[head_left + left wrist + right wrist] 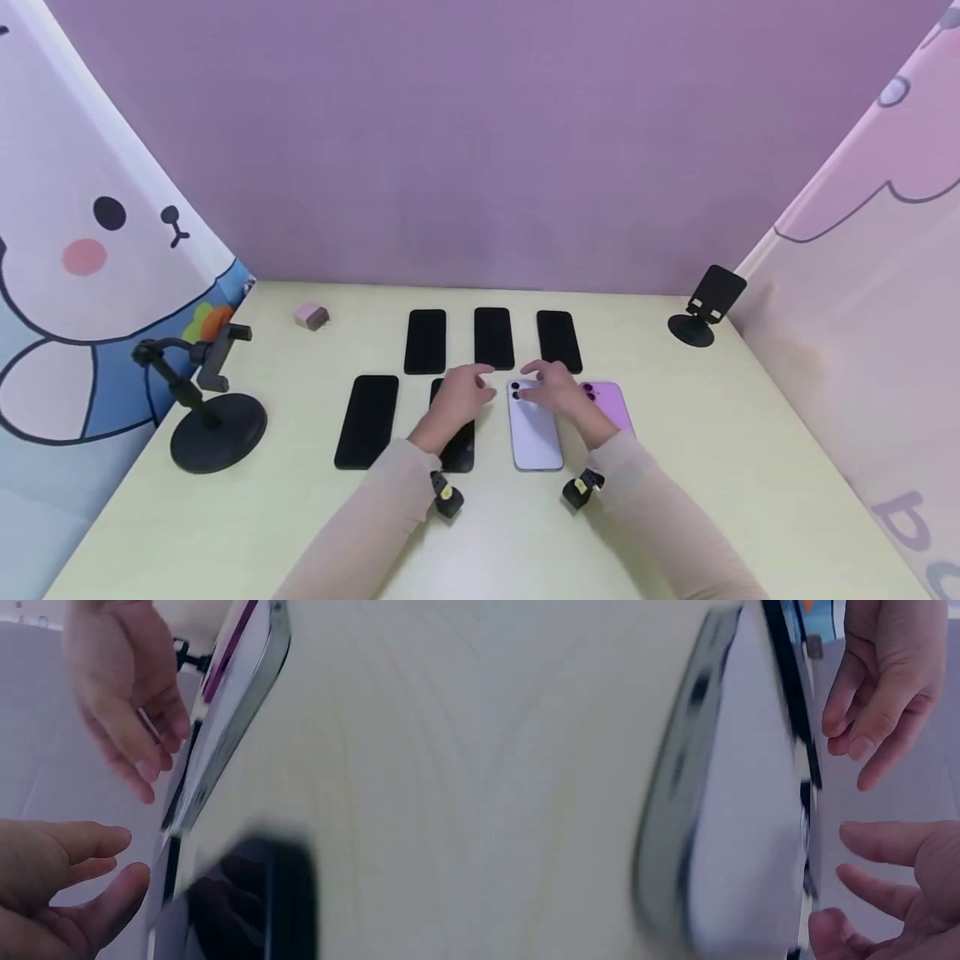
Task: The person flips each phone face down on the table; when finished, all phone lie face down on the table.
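Observation:
My left hand [459,398] hovers over a black phone [459,450] in the front row, hiding its middle; its fingers are loosely bent and hold nothing. My right hand [557,392] is over the upper end of a white phone [537,442] lying with its camera side up. In the right wrist view, the fingers of the right hand [907,892] are spread above the white phone [750,802] with nothing between them. A purple phone [611,404], also back up, lies partly hidden under the right wrist. The two hands face each other, apart.
Another black phone [367,421] lies at the front row's left end. Behind are three more black phones, at left [425,342], middle [493,337] and right [559,342]. A black phone stand [217,433], a small pink block [311,315] and a smaller black stand [705,308] stand farther out.

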`<state>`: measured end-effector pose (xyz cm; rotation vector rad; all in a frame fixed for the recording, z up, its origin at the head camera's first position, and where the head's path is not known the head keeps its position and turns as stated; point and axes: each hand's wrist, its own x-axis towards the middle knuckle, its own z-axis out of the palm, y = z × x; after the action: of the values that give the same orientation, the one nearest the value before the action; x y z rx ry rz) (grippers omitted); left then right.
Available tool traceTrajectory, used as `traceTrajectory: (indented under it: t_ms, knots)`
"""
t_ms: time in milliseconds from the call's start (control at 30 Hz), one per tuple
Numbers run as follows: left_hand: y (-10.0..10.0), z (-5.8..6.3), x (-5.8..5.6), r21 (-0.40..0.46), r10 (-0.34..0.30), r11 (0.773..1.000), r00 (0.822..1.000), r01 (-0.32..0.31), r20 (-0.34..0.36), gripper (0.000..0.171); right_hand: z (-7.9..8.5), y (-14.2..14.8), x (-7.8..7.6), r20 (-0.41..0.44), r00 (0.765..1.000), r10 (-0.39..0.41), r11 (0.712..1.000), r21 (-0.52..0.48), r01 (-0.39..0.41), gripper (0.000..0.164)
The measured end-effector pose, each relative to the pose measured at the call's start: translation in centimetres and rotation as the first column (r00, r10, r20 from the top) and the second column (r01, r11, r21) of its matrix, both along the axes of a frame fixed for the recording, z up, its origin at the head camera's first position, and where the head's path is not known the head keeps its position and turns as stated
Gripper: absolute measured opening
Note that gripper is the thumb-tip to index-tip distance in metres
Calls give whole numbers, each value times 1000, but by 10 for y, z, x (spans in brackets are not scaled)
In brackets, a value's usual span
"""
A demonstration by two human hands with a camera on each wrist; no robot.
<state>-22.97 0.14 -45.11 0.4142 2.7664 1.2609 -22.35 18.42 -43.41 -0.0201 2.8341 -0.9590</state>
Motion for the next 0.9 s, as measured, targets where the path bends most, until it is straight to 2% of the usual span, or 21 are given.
traceTrajectory:
  t_ms: [200, 300, 400, 633, 767, 900]
  knots:
    - [-41, -1, 1, 4, 105, 994, 994, -105, 8, 37, -4, -27, 0, -41, 995, 90, 994, -53, -92, 36]
    - [-57, -1, 4, 12, 164, 986, 986, -164, 24, 36, -6, -40, -1, -23, 994, 108, 993, -54, -109, 37]
    - [-68, -3, 8, 22, 194, 981, 981, -195, 26, 35, -7, -52, -3, -8, 993, 117, 991, -64, -118, 38]
    - [-78, -11, 7, 12, 188, 982, 979, -189, 83, 32, -9, -74, -2, 27, 993, 117, 991, -62, -115, 38]
    - [-77, -13, 4, 10, 165, 986, 984, -166, 63, 30, -10, -83, -1, 23, 997, 79, 995, -66, -77, 39]
    - [-78, -12, 3, -4, 165, 986, 986, -165, 38, 29, -10, -88, -1, -19, 997, 78, 995, -59, -79, 40]
